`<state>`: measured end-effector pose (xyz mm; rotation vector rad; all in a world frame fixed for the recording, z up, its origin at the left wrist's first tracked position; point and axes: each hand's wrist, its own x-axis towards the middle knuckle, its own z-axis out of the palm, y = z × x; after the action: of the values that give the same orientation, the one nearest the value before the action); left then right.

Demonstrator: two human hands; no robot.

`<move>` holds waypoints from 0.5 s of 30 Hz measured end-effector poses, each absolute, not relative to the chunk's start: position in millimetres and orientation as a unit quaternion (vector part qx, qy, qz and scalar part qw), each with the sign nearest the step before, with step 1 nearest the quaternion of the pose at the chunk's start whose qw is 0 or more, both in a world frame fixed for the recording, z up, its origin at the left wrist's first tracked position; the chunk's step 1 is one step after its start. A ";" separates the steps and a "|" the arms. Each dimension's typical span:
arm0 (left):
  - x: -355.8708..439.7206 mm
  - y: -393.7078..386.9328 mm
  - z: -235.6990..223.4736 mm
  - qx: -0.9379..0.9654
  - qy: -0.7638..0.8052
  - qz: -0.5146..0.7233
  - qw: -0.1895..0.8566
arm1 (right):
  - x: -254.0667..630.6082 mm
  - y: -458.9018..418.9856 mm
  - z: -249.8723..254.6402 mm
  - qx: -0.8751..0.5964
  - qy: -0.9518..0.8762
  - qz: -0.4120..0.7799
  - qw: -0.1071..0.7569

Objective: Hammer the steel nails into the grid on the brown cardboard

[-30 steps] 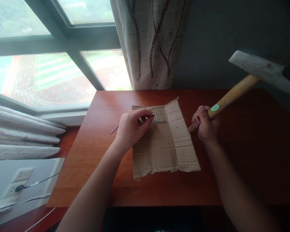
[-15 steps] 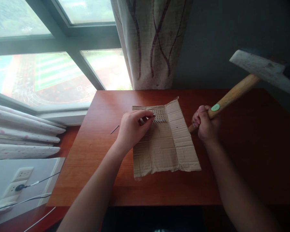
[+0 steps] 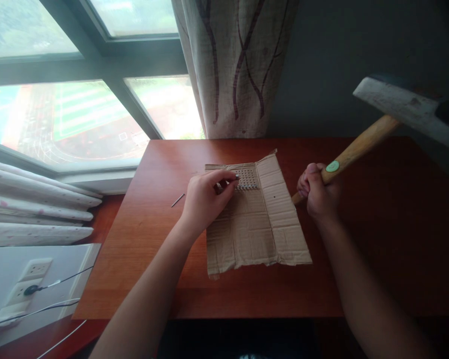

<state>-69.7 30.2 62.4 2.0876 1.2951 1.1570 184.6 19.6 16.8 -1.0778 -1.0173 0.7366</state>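
My left hand [image 3: 211, 194] is closed in a pinch over a small perforated block [image 3: 250, 178]. Thumb and forefinger grip what looks like a nail [image 3: 237, 176]; only its shiny head shows above the fingertips. Part of the block is behind this hand, and small pale metal bits line its front edge. Under the block lies a creased piece of cardboard [image 3: 250, 229]. On the right, my right hand [image 3: 320, 192] is wrapped round the wooden handle of a hammer [image 3: 366, 142]. The hammer's head is raised at the upper right, well apart from the block.
Another nail [image 3: 177, 200] lies on the wooden table [image 3: 149, 274], left of my left hand. A window [image 3: 97, 119] and a patterned curtain [image 3: 239, 65] stand behind the table. Cables run from a wall socket [image 3: 30, 289] at the lower left.
Almost nothing differs. The hammer's head has shifted very slightly to the left, and my left fingertips with the nail have moved a touch left.
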 end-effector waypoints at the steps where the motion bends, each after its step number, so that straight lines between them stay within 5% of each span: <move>1: -69.5 29.7 62.3 0.751 0.469 0.416 0.208 | 184.6 19.9 16.5 -0.482 -0.451 0.325 0.677; 10: -69.5 28.2 59.4 0.759 0.471 0.408 0.186 | 194.3 7.3 41.1 -0.486 -0.492 0.352 0.631; 15: -69.8 28.8 58.7 0.763 0.467 0.409 0.179 | 221.1 -13.2 81.0 -0.581 -0.576 0.314 0.481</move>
<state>-69.8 28.8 58.7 2.1589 1.3201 1.1562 221.1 -13.2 81.0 -1.4176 -1.4045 0.7669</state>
